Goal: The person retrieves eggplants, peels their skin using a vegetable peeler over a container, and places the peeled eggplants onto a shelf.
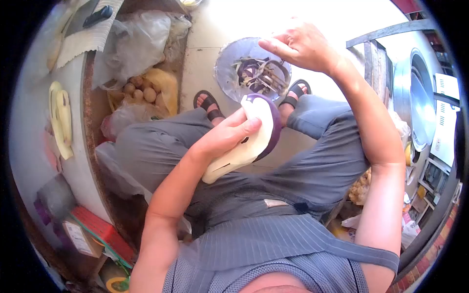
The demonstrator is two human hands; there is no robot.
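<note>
My left hand [229, 133] is closed round a partly peeled eggplant [264, 122], held tilted above my lap. Pale flesh shows over most of its near side, and dark purple skin stays along the right edge. My right hand [295, 46] is raised at the right rim of a bin with a clear liner [225, 68]. Its fingers are curled, with what looks like a thin-framed peeler [279, 68] below them, hard to see against the bin's contents. Dark and pale eggplant peelings [254, 73] lie inside the bin, between my feet.
Peeled eggplants [60, 119] lie on the surface at left, with a dark-handled tool [97, 16] on a cloth farther back. Below are eggs [141, 93] in a yellow bag and clear plastic bags [132, 44]. Large metal basins [415, 97] stand at right, beside a wooden frame [373, 68].
</note>
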